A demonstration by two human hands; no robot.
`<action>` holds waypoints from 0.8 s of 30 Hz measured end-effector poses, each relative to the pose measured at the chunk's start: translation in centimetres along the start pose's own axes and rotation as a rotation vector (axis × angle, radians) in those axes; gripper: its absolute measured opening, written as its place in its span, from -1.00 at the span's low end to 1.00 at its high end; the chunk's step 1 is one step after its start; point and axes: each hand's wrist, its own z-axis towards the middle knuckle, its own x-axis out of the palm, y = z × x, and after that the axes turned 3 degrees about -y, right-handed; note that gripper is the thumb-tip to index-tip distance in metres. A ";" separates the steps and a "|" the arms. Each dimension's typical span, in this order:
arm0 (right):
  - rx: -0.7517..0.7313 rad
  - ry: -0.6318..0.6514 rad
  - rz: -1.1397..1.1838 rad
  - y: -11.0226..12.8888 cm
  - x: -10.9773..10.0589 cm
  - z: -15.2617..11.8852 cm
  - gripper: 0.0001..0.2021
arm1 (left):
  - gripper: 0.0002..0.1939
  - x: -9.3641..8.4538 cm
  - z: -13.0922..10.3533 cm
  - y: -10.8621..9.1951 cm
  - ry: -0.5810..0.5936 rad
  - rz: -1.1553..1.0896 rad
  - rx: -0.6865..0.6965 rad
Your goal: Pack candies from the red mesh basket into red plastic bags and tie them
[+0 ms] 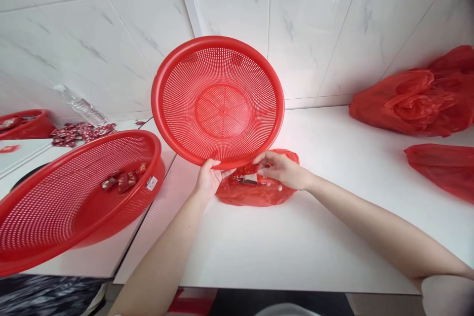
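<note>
A red plastic colander point(224, 111) stands tipped up on its edge, its bare inside facing me. My left hand point(211, 177) grips the bottom of its rim, thumb over the edge. Below the rim lies a red plastic bag point(255, 197), its mouth spread, with small red wrapped packets point(246, 177) and something dark inside. My right hand point(279, 170) is over the bag's mouth, fingers curved and apart. Its fingertips reach the lower right of the rim; whether they press on it I cannot tell.
On the left, a second red colander point(77, 177) leans with several wrapped packets point(126, 181) in it. Behind it are a packet pile point(79, 133), a clear plastic container point(83, 106) and another red basket point(29, 123). Red bags point(414, 101) lie at right by the tiled wall point(314, 24).
</note>
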 end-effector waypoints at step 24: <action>-0.152 -0.304 0.599 -0.7 1.0 0.8 -0.67 | -0.67 0.3 -1.0 -0.8 0.209 0.080 0.148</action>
